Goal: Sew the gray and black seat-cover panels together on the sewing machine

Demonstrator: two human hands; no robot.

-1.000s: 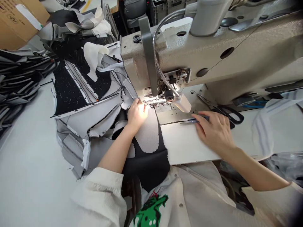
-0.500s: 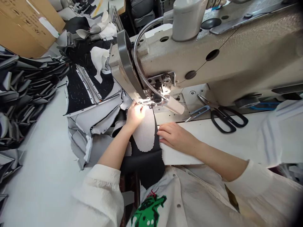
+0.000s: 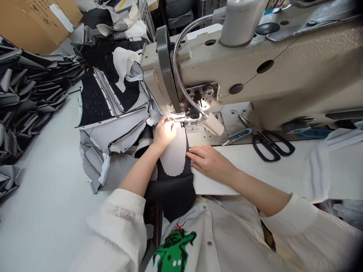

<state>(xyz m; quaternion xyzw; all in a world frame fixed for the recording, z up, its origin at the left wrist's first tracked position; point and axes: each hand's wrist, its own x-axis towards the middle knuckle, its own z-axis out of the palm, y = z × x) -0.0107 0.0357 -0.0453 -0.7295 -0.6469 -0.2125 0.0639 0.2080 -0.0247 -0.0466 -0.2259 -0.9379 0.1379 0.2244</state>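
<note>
Under the needle area of a sewing machine (image 3: 238, 68) lies a black fabric piece (image 3: 170, 192) with a light grey rounded patch (image 3: 174, 158) on top. My left hand (image 3: 164, 133) is close beside the presser foot, its fingers curled and closed on the fabric at the patch's left edge; its fingertips are partly lost in the lamp's glare. My right hand (image 3: 208, 160) lies flat on the white tabletop, fingers stretched out and fingertips touching the black fabric's right edge. The fabric's near end hangs over the table edge towards my lap.
A small lamp (image 3: 212, 124) lights the needle. Black-handled scissors (image 3: 269, 143) and blue thread snips (image 3: 239, 135) lie right of the needle. Sewn grey and black pieces (image 3: 113, 128) are bunched at left, beside stacked pieces (image 3: 28, 94) and a cardboard box (image 3: 36, 26).
The view has shifted slightly, so the machine appears farther right. The patch's near end sits a little closer to the presser foot. Both hands keep nearly the same pose.
</note>
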